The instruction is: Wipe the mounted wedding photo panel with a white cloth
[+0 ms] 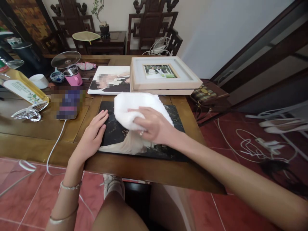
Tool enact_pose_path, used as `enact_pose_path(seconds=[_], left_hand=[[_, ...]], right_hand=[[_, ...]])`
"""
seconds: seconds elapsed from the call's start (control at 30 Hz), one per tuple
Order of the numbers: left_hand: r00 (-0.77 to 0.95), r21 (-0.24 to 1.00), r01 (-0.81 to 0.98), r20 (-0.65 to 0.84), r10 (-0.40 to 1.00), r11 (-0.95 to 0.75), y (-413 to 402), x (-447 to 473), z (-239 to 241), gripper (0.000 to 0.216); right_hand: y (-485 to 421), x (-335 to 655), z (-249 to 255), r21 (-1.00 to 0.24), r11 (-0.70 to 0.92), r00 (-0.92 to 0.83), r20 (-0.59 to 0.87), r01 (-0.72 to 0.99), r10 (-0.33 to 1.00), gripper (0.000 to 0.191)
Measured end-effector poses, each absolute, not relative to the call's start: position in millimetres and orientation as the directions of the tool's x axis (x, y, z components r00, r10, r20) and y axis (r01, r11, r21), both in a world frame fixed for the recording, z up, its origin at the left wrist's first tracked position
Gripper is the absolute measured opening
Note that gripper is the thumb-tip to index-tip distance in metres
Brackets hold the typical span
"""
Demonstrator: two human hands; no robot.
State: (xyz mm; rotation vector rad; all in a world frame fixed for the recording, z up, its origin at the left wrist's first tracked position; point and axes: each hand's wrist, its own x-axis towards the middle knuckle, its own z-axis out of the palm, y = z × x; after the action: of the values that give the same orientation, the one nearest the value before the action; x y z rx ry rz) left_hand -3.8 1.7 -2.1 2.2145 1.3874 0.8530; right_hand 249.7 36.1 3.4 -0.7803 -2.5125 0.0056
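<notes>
A large dark photo print (113, 134) lies flat on the wooden table (134, 166) near its front edge. My right hand (154, 126) presses a white cloth (134, 104) onto the print's middle, fingers curled over the cloth. My left hand (92, 134) rests flat on the print's left edge with its fingers stretched out and holds nothing.
Behind the print lie a second photo print (109, 80) and a stack of framed pictures (163, 75). A pink cup (73, 76), bowls, a small fan and a blurred box stand at the left. White cables and shoes lie on the red tile floor at the right.
</notes>
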Motion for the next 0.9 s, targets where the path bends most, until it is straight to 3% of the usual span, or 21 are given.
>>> enact_pose_path(seconds=[0.23, 0.6, 0.8, 0.9], left_hand=[[0.330, 0.608, 0.660, 0.293, 0.897, -0.441, 1, -4, -2, 0.044], [0.325, 0.606, 0.669, 0.283, 0.902, -0.431, 2, -4, -2, 0.045], [0.321, 0.604, 0.673, 0.281, 0.904, -0.426, 1, -4, -1, 0.044], [0.316, 0.608, 0.674, 0.278, 0.907, -0.420, 1, -3, -1, 0.043]], right_hand=[[40, 237, 3, -0.163, 0.763, -0.629, 0.473, 0.626, 0.617, 0.024], [-60, 252, 17, -0.265, 0.894, -0.779, 0.441, 0.362, 0.446, 0.019], [-26, 264, 14, -0.256, 0.854, -0.738, 0.429, 0.453, 0.520, 0.037], [-2, 266, 10, -0.233, 0.820, -0.686, 0.456, 0.522, 0.567, 0.034]])
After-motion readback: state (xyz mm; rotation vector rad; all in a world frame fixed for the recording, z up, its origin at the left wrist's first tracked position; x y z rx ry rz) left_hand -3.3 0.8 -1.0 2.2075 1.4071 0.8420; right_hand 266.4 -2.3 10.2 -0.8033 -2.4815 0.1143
